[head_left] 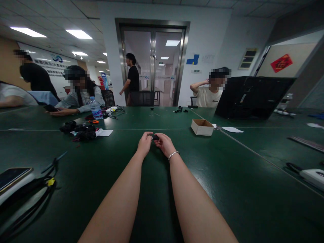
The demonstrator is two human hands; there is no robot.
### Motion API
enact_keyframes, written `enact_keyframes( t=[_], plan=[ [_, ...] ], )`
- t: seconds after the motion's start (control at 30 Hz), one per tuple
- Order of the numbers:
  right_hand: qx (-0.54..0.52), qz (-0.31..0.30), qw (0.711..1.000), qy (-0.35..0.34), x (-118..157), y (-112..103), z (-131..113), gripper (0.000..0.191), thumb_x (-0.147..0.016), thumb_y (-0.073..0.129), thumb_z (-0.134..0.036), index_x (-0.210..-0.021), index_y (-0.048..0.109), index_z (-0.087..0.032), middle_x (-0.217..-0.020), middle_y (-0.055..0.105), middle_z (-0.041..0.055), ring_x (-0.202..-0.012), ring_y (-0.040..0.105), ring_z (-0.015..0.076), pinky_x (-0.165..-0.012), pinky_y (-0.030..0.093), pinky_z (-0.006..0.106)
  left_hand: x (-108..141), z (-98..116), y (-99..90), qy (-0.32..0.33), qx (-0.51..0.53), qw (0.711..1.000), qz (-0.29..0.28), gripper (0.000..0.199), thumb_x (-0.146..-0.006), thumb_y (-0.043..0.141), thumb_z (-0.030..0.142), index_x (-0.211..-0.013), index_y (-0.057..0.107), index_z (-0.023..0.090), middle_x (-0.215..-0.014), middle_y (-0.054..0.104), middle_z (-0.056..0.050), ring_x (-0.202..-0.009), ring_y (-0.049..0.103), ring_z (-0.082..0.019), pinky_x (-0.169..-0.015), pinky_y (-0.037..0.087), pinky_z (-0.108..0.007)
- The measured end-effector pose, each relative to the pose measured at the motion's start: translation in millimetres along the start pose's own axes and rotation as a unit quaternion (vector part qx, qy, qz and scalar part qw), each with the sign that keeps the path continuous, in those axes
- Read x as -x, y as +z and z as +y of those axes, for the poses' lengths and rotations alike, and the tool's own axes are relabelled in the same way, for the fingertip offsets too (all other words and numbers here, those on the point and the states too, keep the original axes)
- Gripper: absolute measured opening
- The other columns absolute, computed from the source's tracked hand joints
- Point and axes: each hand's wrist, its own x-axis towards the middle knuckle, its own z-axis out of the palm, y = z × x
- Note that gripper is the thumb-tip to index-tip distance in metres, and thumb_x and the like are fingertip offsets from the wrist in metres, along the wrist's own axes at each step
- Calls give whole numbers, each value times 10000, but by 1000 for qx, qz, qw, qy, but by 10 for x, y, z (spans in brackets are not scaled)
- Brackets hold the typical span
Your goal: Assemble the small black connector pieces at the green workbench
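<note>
Over the green table, my two hands meet at a small black piece (156, 137) with a pale, metal-looking end. It is too small for me to make out its kind. My right hand (165, 145), with a silver bangle at the wrist, pinches its dark body between thumb and fingers. From the other side, my left hand (144, 144) has its fingers closed at the pale end. Part of the piece is hidden behind the fingertips of both hands.
A cardboard box (202, 128) stands right of my hands. Left lie black bundles (81, 131), a water bottle (96, 108) and cables (52, 182) near a phone (15, 177). A large black monitor (253, 98) stands at the back right. Several people are around the table (113, 209).
</note>
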Motion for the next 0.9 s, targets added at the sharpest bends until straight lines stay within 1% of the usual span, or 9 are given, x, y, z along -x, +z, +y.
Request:
enact_keyframes(
  t=[0.07, 0.13, 0.2, 0.3, 0.4, 0.53, 0.67, 0.77, 0.9],
  plan=[
    [0, 3, 1000, 2, -3, -1, 1, 130, -753, 672, -251, -809, 637, -138, -555, 579, 10, -451, 506, 85, -399, 392, 148, 2, 7, -2, -9, 10, 1000, -6, 283, -752, 471, 189, -1008, 591, 181, -646, 512, 19, -547, 463, -112, -508, 353, -202],
    [0, 3, 1000, 3, -6, 0, 3, 128, -758, 673, -252, -805, 635, -139, -559, 580, 13, -448, 505, 86, -395, 390, 151, 3, 13, -2, -12, 28, 999, -18, 281, -752, 470, 190, -1008, 587, 176, -610, 492, 28, -514, 441, -107, -492, 338, -202],
    [-1, 1, 1000, 4, -9, 2, 5, 120, -762, 674, -246, -790, 627, -138, -553, 575, 13, -448, 507, 88, -397, 394, 153, 5, 15, 1, -3, 43, 999, -30, 241, -794, 443, 238, -969, 594, 168, -563, 461, 35, -473, 409, -102, -464, 307, -200],
    [-5, 5, 1000, 7, -12, 9, 7, 96, -774, 655, -228, -788, 618, -141, -542, 571, 10, -440, 502, 88, -397, 392, 152, 2, 14, 4, 7, 52, 998, -30, 266, -833, 415, 312, -953, 604, 168, -542, 446, 37, -451, 387, -97, -446, 285, -201],
    [-1, 2, 1000, 5, -10, 14, 8, 83, -778, 632, -212, -808, 624, -135, -557, 587, 19, -437, 495, 84, -390, 377, 147, -6, 16, 6, -2, 42, 999, -16, 285, -782, 451, 241, -1019, 595, 175, -573, 477, 36, -472, 413, -96, -470, 316, -197],
    [4, -18, 1000, 1, -4, 13, 10, 109, -746, 659, -226, -780, 625, -129, -549, 578, 16, -449, 507, 88, -401, 383, 151, -13, 34, 6, -3, 60, 998, -22, 250, -788, 409, 221, -905, 617, 147, -575, 474, 18, -487, 418, -98, -468, 322, -198],
    [6, -10, 1000, 1, -7, 13, 13, 111, -738, 646, -220, -795, 635, -126, -557, 589, 23, -448, 505, 87, -398, 379, 152, 1, 69, 2, -25, 53, 998, -20, 278, -758, 418, 168, -962, 607, 154, -556, 470, 29, -479, 416, -101, -463, 324, -196],
    [9, -11, 1000, 1, -13, 12, 14, 97, -742, 634, -221, -776, 628, -130, -540, 577, 16, -443, 502, 87, -397, 382, 153, 13, 91, 2, -17, 65, 997, -24, 240, -794, 403, 198, -903, 609, 143, -537, 453, 26, -482, 420, -102, -471, 329, -199],
    [4, 2, 1000, 0, -12, 9, 10, 116, -735, 642, -234, -807, 625, -145, -560, 585, 6, -447, 505, 84, -402, 386, 148, 14, 95, 7, -25, 63, 997, -22, 244, -777, 441, 202, -948, 607, 149, -554, 474, 30, -469, 414, -98, -460, 317, -201]
  ],
)
